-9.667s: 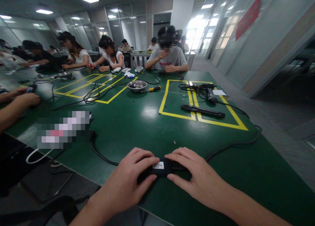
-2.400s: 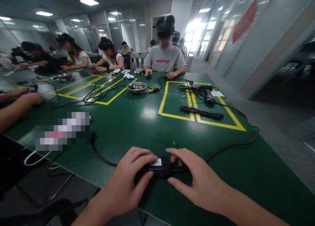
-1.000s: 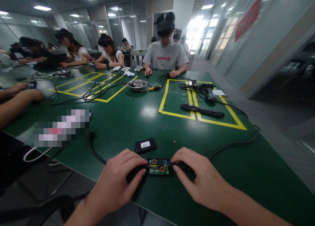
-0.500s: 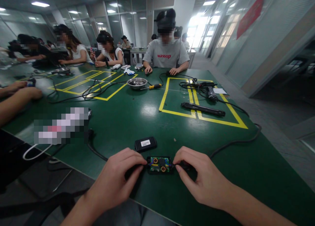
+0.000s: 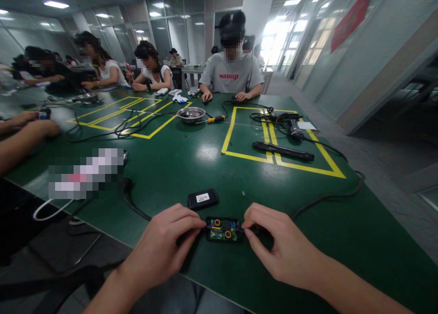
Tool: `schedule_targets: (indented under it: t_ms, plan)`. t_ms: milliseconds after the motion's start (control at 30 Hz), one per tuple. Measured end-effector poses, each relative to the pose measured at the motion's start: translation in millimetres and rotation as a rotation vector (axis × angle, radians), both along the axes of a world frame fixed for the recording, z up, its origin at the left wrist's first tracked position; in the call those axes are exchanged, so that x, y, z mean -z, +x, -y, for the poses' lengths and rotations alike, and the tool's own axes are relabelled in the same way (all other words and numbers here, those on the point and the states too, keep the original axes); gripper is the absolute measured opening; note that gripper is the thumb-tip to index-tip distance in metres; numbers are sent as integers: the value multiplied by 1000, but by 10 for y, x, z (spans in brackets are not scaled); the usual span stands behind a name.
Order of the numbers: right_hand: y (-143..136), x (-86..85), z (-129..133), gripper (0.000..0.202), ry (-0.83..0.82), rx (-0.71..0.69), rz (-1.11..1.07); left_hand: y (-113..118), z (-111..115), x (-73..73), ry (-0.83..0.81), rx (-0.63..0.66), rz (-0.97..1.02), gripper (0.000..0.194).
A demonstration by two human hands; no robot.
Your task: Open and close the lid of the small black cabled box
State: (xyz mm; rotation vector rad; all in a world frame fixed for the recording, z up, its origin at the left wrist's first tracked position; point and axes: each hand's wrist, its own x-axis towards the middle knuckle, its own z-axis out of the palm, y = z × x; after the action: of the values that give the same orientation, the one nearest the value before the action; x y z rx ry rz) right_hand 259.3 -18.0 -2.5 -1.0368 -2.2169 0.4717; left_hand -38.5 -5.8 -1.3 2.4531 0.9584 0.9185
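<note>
Near the worktop's [image 5: 164,168] front edge, my left hand [image 5: 167,238] and right hand [image 5: 278,245] seemingly pinch cables [image 5: 137,210] at the open case's [image 5: 224,230] ends, lid [image 5: 202,198] beyond.

The word "wassup" is printed in red lowercase letters across the chest of a grey shirt [image 5: 224,86]. On the black cover [image 5: 213,196], a white label [image 5: 202,197] is marked with dark characters in two lines, too small to be read. On the red banner [image 5: 351,19], no writing can be made out.
</note>
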Motion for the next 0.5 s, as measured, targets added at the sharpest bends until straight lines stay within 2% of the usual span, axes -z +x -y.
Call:
schedule_targets:
  t_ms: [133,300,400,500]
  plan:
    - [-6,-20,-8,20,23,3,49,25,-6,-68,52,-5,-47,29]
    - [-6,-3,-21,19,35,-1,67,122,-130,-149,111,-158,-138,30]
    - [-11,19,-28,19,47,4,80,155,-307,-105,45,-250,-206,35]
    - [-27,33,-34,19,47,26,88,143,-439,-61,-42,-232,-289,34]
